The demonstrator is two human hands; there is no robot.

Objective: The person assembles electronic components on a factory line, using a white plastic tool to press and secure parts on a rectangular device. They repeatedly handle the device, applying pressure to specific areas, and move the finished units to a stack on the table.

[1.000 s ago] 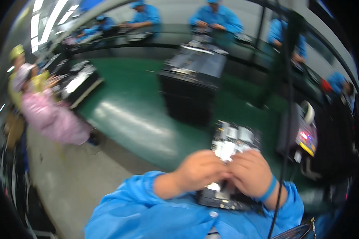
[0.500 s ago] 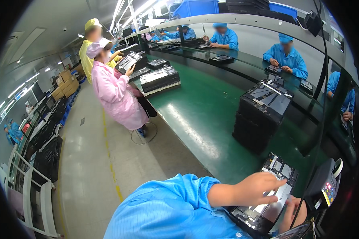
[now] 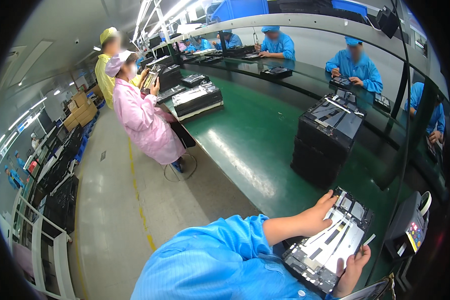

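Before me, at the near edge of the bench, lies an opened tablet-like device [image 3: 352,212] with silver panels, dark circuit parts and pale strips across it, in a black frame or tray. My left hand [image 3: 316,217] holds its far left edge, thumb over the top and fingers toward the far corner. At the near right side, my right hand [image 3: 354,270] has its fingers curled, with a short white strip [image 3: 369,239] sticking out at the fingertips. The thumb of that hand rests near the device's surface. The device's underside is hidden.
A tall stack of black trays [image 3: 321,150] with a similar device on top stands beyond, on the green bench [image 3: 245,125]. A small machine with coloured buttons [image 3: 409,227] is at right, beside a hanging cable [image 3: 407,100]. A person in pink [image 3: 135,115] sits at left; others work across the bench.
My left hand has drawn back from the middle of the device to its left edge. My right hand has turned, and a white strip now shows at its fingertips.
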